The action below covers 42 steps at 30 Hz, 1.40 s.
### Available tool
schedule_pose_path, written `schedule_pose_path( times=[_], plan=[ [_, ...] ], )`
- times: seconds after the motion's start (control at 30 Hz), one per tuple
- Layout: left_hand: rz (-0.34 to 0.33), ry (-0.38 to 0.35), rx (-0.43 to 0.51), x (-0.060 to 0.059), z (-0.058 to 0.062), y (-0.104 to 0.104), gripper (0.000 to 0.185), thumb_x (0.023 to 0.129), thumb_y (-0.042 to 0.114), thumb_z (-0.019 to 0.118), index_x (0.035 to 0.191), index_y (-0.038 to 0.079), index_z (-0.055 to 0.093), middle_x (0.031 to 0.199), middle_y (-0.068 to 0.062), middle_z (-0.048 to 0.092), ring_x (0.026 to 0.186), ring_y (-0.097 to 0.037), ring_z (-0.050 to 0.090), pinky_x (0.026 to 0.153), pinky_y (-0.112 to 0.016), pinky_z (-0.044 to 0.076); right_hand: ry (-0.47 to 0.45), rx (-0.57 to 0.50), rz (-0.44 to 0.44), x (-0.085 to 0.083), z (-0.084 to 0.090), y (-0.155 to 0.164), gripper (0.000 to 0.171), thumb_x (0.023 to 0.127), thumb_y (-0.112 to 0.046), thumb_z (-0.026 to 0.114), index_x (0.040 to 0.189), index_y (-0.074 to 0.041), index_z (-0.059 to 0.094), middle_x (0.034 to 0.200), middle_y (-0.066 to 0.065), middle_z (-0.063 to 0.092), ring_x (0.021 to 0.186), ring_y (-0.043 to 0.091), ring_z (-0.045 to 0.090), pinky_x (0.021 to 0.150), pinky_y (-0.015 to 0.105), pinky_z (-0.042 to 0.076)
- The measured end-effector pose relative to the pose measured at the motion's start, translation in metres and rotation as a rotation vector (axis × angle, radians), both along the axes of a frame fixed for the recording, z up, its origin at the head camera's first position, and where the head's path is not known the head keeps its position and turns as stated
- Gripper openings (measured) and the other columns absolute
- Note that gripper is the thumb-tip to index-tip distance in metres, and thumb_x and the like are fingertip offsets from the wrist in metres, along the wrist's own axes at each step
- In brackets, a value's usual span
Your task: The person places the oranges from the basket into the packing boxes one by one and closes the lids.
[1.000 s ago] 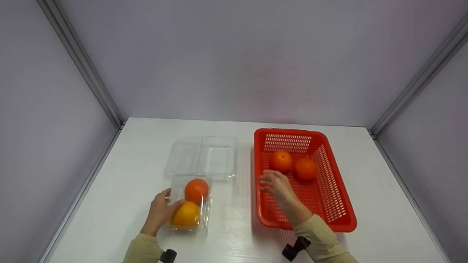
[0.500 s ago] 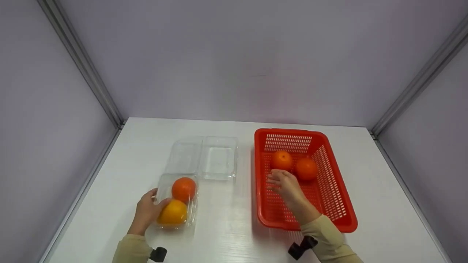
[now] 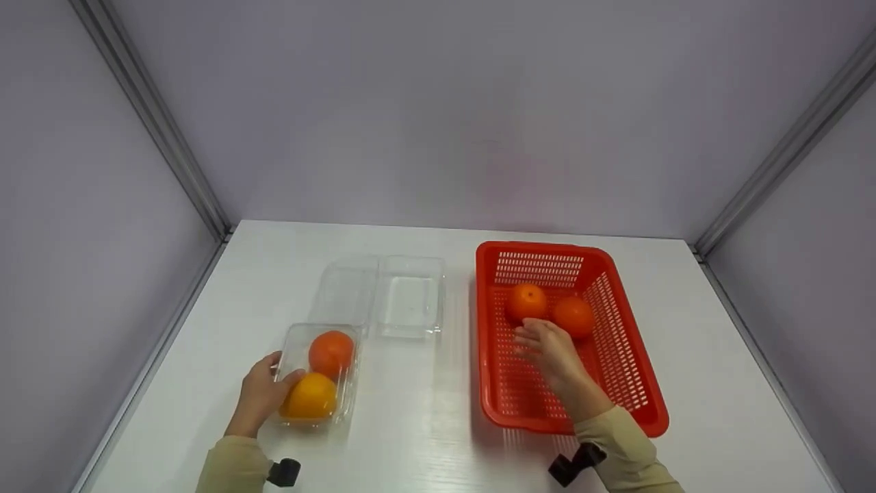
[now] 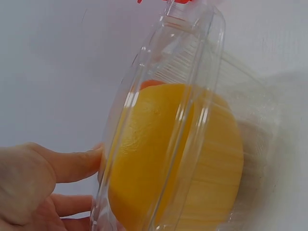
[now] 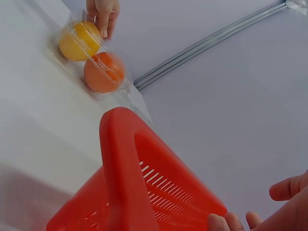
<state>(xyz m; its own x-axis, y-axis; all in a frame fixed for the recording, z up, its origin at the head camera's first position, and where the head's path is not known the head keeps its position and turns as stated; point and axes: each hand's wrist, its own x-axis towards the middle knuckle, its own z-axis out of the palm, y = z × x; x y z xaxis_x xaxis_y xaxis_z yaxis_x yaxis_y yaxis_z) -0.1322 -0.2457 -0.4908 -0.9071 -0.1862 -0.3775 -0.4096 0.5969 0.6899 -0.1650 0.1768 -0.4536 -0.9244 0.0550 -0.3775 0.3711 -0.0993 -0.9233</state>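
The right hand (image 3: 551, 348), fingers loosely spread and holding nothing, sits inside the red basket (image 3: 640, 394) just short of two oranges (image 3: 527, 301) lying directly ahead, while the left hand (image 3: 260, 392) grips the clear box (image 3: 342, 404) well apart

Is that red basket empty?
No. The red basket holds two oranges near its far end, beside the right hand.

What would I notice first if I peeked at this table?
The bright red basket on the right, with two oranges at its far end and the right hand reaching in beside them. On the left, the left hand holds a clear box with two more fruits.
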Motion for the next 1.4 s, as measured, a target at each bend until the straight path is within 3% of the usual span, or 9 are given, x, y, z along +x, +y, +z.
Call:
schedule_pose_path(
  times=[0.3,0.53,0.73,1.0,1.13,1.27,1.4],
  plan=[
    [-0.009,-0.012,0.000,-0.001,-0.001,-0.004,0.068,0.098,0.025,0.052,0.149,-0.007,0.020,0.153,-0.033,0.023,0.141,-0.049,0.027,0.116,-0.058,0.027,0.020,0.002,0.005,0.002,0.002,0.011,0.044,0.103,-0.019,0.038,0.139,0.005,0.037,0.134,0.021,0.050,0.100,0.012,0.060,0.099,0.035,0.052],
    [-0.003,0.047,-0.050,-0.001,0.001,0.002,0.064,0.097,0.020,0.053,0.148,-0.005,0.023,0.153,-0.032,0.022,0.142,-0.049,0.024,0.117,-0.059,0.023,-0.003,0.031,-0.004,0.002,0.002,0.018,0.045,0.102,-0.022,0.038,0.140,0.002,0.037,0.138,0.021,0.049,0.102,0.014,0.061,0.104,0.039,0.050],
    [-0.001,0.118,-0.067,-0.002,0.010,0.016,0.060,0.097,0.019,0.052,0.148,-0.002,0.027,0.155,-0.028,0.021,0.145,-0.046,0.021,0.119,-0.059,0.020,0.014,0.051,0.008,0.001,0.000,0.026,0.046,0.103,-0.021,0.036,0.142,0.005,0.034,0.134,0.020,0.050,0.100,0.012,0.060,0.094,0.030,0.053],
    [-0.046,0.240,-0.057,0.000,0.017,0.040,0.054,0.097,0.017,0.054,0.144,-0.002,0.035,0.149,-0.027,0.036,0.139,-0.044,0.035,0.116,-0.056,0.027,0.014,0.032,0.019,0.001,0.001,0.039,0.047,0.103,-0.022,0.037,0.140,0.007,0.035,0.106,0.001,0.061,0.089,0.006,0.063,0.087,0.024,0.055],
    [-0.061,0.292,-0.023,0.000,0.016,0.052,0.051,0.096,0.015,0.055,0.141,-0.003,0.040,0.144,-0.026,0.043,0.133,-0.042,0.043,0.114,-0.055,0.032,0.035,0.072,0.041,0.001,0.001,0.045,0.049,0.103,-0.023,0.037,0.141,0.007,0.034,0.103,-0.001,0.064,0.090,0.006,0.064,0.089,0.027,0.055],
    [-0.098,0.427,0.011,0.001,0.014,0.063,0.044,0.093,0.008,0.059,0.133,-0.008,0.047,0.134,-0.028,0.052,0.122,-0.042,0.052,0.109,-0.055,0.042,0.066,0.194,0.083,0.001,0.001,0.050,0.045,0.104,-0.023,0.036,0.138,0.005,0.040,0.109,0.005,0.066,0.095,0.009,0.065,0.098,0.037,0.053],
    [-0.164,0.581,0.019,0.001,0.009,0.072,0.037,0.089,0.003,0.062,0.122,-0.012,0.054,0.122,-0.029,0.059,0.113,-0.041,0.058,0.102,-0.053,0.047,0.083,0.291,0.124,0.000,0.003,0.055,0.042,0.104,-0.023,0.036,0.134,0.005,0.045,0.110,0.010,0.067,0.096,0.012,0.066,0.099,0.041,0.053]
  ],
)
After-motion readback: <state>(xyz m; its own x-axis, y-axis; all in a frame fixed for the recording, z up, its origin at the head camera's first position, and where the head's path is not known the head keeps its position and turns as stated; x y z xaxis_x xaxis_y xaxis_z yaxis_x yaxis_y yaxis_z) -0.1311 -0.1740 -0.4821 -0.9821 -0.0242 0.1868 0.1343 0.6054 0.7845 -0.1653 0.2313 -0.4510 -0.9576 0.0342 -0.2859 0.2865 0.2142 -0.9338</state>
